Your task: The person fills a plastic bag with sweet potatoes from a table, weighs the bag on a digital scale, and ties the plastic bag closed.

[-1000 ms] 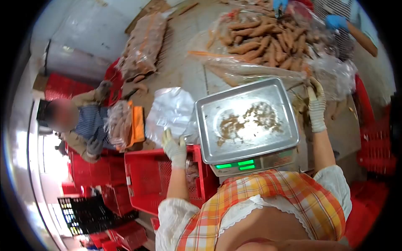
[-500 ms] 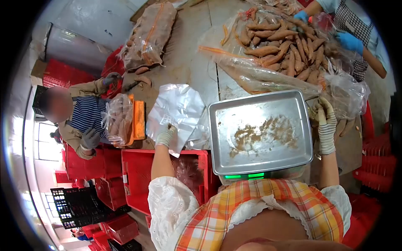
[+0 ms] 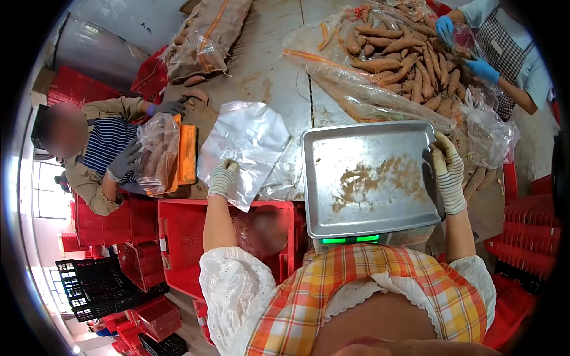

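Observation:
My left hand (image 3: 224, 177), in a striped glove, has its fingers closed on the near left edge of a clear plastic bag (image 3: 252, 139). The bag lies flat on the table to the left of a shallow metal tray (image 3: 368, 139). Brown dirt is smeared over the tray's floor, and the tray rests on a scale (image 3: 350, 240) with green lit displays. My right hand (image 3: 449, 175), also in a striped glove, grips the tray's right rim, thumb and fingertips at the edge.
Sweet potatoes (image 3: 409, 65) are heaped on an opened sack (image 3: 362, 98) at the far right. A co-worker's blue-gloved hand (image 3: 482, 70) is beside them. On the left, another person's grey-gloved hand (image 3: 123, 160) touches a filled bag (image 3: 157, 151) by an orange scale (image 3: 188, 154). A red crate (image 3: 178, 249) stands below.
My right hand has moved from beside the tray onto its right rim. The tray is slightly tilted compared with before. My left hand has shifted left along the bag's edge.

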Action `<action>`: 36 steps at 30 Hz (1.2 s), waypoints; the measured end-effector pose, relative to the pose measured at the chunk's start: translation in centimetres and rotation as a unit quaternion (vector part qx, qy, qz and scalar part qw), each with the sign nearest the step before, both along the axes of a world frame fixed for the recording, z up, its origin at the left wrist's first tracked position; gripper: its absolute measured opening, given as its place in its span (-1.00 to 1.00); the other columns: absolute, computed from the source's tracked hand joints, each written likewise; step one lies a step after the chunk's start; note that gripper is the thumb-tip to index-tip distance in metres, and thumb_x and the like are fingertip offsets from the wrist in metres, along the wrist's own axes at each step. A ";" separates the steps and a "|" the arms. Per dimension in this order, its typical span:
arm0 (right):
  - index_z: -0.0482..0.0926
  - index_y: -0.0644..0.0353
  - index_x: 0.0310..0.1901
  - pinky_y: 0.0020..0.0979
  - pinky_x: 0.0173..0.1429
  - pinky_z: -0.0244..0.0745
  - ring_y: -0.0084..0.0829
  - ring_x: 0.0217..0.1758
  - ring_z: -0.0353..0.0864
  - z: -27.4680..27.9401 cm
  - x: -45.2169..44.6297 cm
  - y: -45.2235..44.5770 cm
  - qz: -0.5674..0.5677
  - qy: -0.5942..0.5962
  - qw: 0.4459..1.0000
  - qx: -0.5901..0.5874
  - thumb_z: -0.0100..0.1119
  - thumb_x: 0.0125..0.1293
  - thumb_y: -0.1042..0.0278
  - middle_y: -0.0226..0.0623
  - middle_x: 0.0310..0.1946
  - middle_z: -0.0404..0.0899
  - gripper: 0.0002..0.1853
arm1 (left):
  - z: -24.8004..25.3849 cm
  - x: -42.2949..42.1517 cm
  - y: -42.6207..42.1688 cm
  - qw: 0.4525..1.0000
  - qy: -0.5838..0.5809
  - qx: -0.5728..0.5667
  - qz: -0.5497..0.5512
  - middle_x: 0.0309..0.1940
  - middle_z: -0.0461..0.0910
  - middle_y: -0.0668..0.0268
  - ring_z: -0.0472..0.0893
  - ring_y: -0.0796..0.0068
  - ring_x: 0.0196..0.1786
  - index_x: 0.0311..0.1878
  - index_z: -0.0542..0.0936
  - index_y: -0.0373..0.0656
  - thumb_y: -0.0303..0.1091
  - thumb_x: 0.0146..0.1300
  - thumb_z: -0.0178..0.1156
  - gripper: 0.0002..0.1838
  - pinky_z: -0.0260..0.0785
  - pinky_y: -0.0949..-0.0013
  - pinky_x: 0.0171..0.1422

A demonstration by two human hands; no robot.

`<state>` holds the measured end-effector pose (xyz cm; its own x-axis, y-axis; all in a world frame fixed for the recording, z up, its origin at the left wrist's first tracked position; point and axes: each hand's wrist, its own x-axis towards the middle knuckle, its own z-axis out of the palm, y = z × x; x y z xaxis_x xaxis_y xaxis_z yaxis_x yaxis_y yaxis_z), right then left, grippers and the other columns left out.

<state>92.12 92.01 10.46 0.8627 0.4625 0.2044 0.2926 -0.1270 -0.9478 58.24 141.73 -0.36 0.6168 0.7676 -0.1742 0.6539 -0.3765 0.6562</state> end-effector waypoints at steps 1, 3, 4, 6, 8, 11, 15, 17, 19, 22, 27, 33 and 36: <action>0.41 0.30 0.15 -0.61 -0.04 0.39 -0.65 -0.16 0.46 0.1 -0.4 -0.1 0.000 -0.001 1.000 -0.002 0.00 0.34 0.50 -0.37 -0.18 0.52 -0.65 | 0.4 0.3 0.1 0.998 -0.052 -0.001 0.018 -0.42 0.58 0.26 0.50 0.43 -0.36 -0.28 0.57 -0.24 -0.29 0.19 0.15 -0.80 0.38 0.37 -0.16; 0.42 0.28 0.14 -0.58 -0.06 0.41 -0.65 -0.17 0.45 0.3 -0.9 -0.1 -0.002 0.074 0.996 0.041 0.01 0.34 0.49 -0.38 -0.19 0.52 -0.66 | 1.4 0.8 -0.1 0.997 -0.072 0.014 0.021 -0.44 0.55 0.30 0.48 0.49 -0.38 -0.21 0.55 -0.23 -0.25 0.24 0.12 -0.77 0.37 0.42 -0.19; 0.42 0.28 0.14 -0.58 -0.06 0.41 -0.65 -0.17 0.45 0.3 -1.0 -0.2 -0.001 0.072 0.997 0.041 0.01 0.34 0.49 -0.38 -0.19 0.52 -0.66 | 2.3 1.5 -0.5 0.996 -0.059 -0.021 0.058 -0.42 0.54 0.34 0.47 0.51 -0.36 -0.21 0.54 -0.22 -0.28 0.27 0.09 -0.80 0.37 0.42 -0.21; 0.43 0.27 0.14 -0.56 -0.08 0.43 -0.64 -0.17 0.45 0.3 -1.3 -0.5 0.009 0.069 0.996 0.057 0.01 0.34 0.48 -0.38 -0.20 0.52 -0.67 | 5.1 2.7 -1.2 0.988 -0.077 -0.091 0.098 -0.42 0.52 0.41 0.46 0.55 -0.38 -0.17 0.51 -0.20 -0.25 0.33 0.04 -0.79 0.39 0.44 -0.25; 0.43 0.26 0.13 -0.54 -0.07 0.44 -0.62 -0.17 0.47 0.8 -1.5 -0.6 -0.007 0.032 0.999 0.028 0.03 0.34 0.44 -0.35 -0.19 0.53 -0.67 | 8.9 4.0 -2.8 0.953 -0.209 -0.184 0.123 -0.40 0.53 0.39 0.49 0.55 -0.36 -0.15 0.51 -0.21 -0.22 0.33 0.04 -0.76 0.42 0.45 -0.22; 0.45 0.23 0.11 -0.51 -0.06 0.46 -0.56 -0.16 0.50 2.8 -2.4 0.7 -0.014 0.048 0.998 0.049 0.07 0.33 0.36 -0.30 -0.17 0.55 -0.66 | 13.1 5.4 -3.9 0.813 -0.379 -0.419 0.141 -0.33 0.56 0.36 0.53 0.54 -0.32 -0.14 0.52 -0.18 -0.23 0.30 0.05 -0.77 0.44 0.49 -0.24; 0.40 0.21 0.16 -0.33 0.06 0.49 -0.31 0.01 0.53 6.0 -8.1 7.6 0.187 0.235 0.951 0.075 0.28 0.12 0.09 -0.13 -0.07 0.55 -0.40 | 15.7 9.0 -10.2 0.826 -0.412 -0.384 0.008 -0.28 0.59 0.35 0.57 0.54 -0.24 -0.18 0.54 -0.15 -0.26 0.25 0.12 -0.82 0.45 0.50 -0.25; 0.37 0.26 0.14 -0.37 0.03 0.49 -0.34 -0.05 0.54 6.6 -10.4 12.4 0.294 0.224 0.925 0.085 0.25 0.10 0.18 -0.14 -0.13 0.56 -0.41 | 16.5 11.8 -14.4 0.822 -0.406 -0.399 -0.033 -0.29 0.59 0.33 0.56 0.52 -0.24 -0.20 0.54 -0.16 -0.27 0.22 0.18 -0.82 0.44 0.47 -0.24; 0.45 0.28 0.02 -0.42 -0.07 0.47 -0.41 -0.15 0.53 6.0 -10.7 16.5 0.299 0.320 0.893 0.103 0.19 0.11 0.27 -0.25 -0.23 0.56 -0.56 | 18.1 14.3 -18.8 0.855 -0.381 -0.335 -0.103 -0.31 0.59 0.33 0.54 0.51 -0.27 -0.23 0.55 -0.20 -0.27 0.20 0.23 -0.80 0.41 0.46 -0.27; 0.59 0.22 -0.33 -0.55 -0.37 0.39 -0.54 -0.41 0.46 3.5 -9.9 21.1 0.133 0.378 0.898 0.183 0.03 0.19 0.41 -0.46 -0.46 0.53 -0.86 | 12.7 15.7 -15.8 0.928 -0.338 0.051 -0.147 -0.33 0.60 0.21 0.58 0.36 -0.26 -0.21 0.57 -0.19 -0.30 0.14 0.24 -0.79 0.42 0.36 -0.18; 0.54 0.20 -0.32 -0.41 -0.34 0.38 -0.46 -0.46 0.46 4.7 -5.7 15.9 0.189 -0.223 0.956 -0.021 -0.05 0.16 0.51 -0.26 -0.53 0.51 -0.86 | 3.5 10.3 -7.0 0.970 0.141 0.194 -0.039 0.14 0.35 -0.05 0.34 -0.10 0.18 0.19 0.37 -0.06 0.01 0.15 0.11 -0.43 0.18 0.08 0.29; 0.57 0.24 -0.35 -0.48 -0.32 0.46 -0.53 -0.36 0.55 8.5 -1.9 4.1 0.158 0.257 0.932 0.201 0.07 0.21 0.36 -0.35 -0.44 0.57 -0.85 | 5.1 8.6 -7.9 0.937 0.278 0.190 -0.095 0.19 0.36 -0.05 0.43 0.00 0.16 0.24 0.38 -0.04 0.12 0.19 0.04 -0.37 0.24 0.13 0.26; 0.59 0.22 -0.35 -0.51 -0.28 0.47 -0.55 -0.35 0.56 10.8 -1.6 0.9 0.194 0.300 0.913 0.198 0.09 0.21 0.38 -0.36 -0.43 0.59 -0.87 | 11.5 10.0 -12.0 0.965 -0.072 -0.201 -0.152 -0.13 0.60 0.04 0.57 0.24 -0.02 0.04 0.55 -0.25 0.35 0.21 -0.11 -0.22 0.34 0.28 0.14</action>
